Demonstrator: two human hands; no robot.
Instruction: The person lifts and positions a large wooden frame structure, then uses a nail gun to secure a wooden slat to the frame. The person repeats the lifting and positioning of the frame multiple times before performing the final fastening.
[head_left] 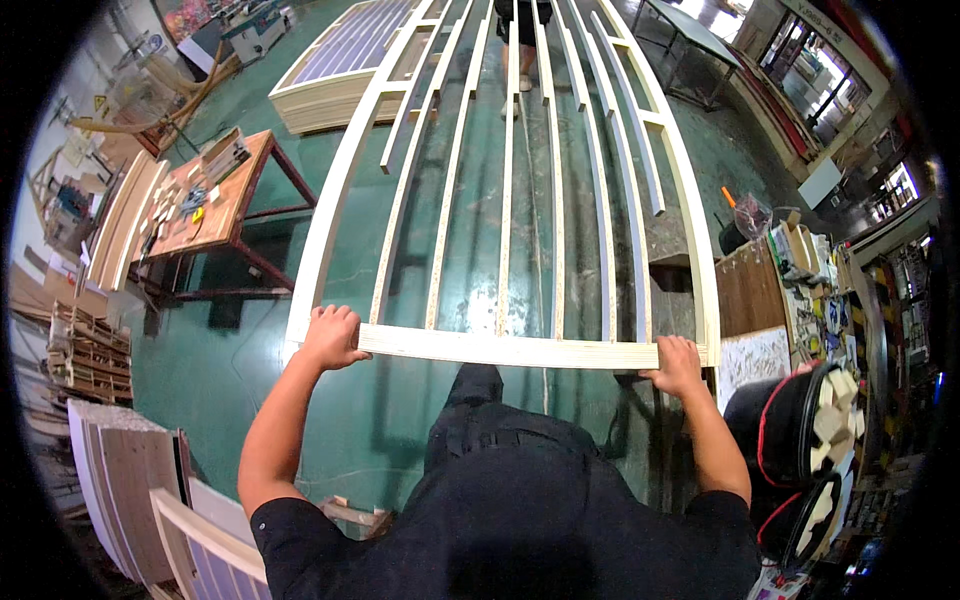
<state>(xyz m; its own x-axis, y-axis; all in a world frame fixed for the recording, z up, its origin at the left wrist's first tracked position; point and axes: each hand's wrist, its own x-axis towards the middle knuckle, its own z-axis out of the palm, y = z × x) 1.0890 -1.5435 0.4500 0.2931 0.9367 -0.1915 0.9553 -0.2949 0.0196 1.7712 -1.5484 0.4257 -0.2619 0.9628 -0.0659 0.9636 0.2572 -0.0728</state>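
Note:
A long pale wooden frame [510,348] with several lengthwise slats stretches away from me above the green floor. My left hand [334,338] is wrapped round its near left corner, fingers closed over the end rail. Near the right corner, my right hand [677,366] grips the same rail, with the thumb side on top and some fingers hidden beneath. Several slats [504,230] run from the near rail toward the far end, and shorter pieces overlap them farther off. At the far end stands another person [523,40] in dark clothes, whose hands I cannot see.
A stack of similar slatted panels [335,100] lies at the far left. Left of the frame is a wooden worktable [222,205] with tools and offcuts. Black buckets [770,420] of wood blocks and a cluttered bench [752,290] stand close on the right. Boards [130,480] lean at lower left.

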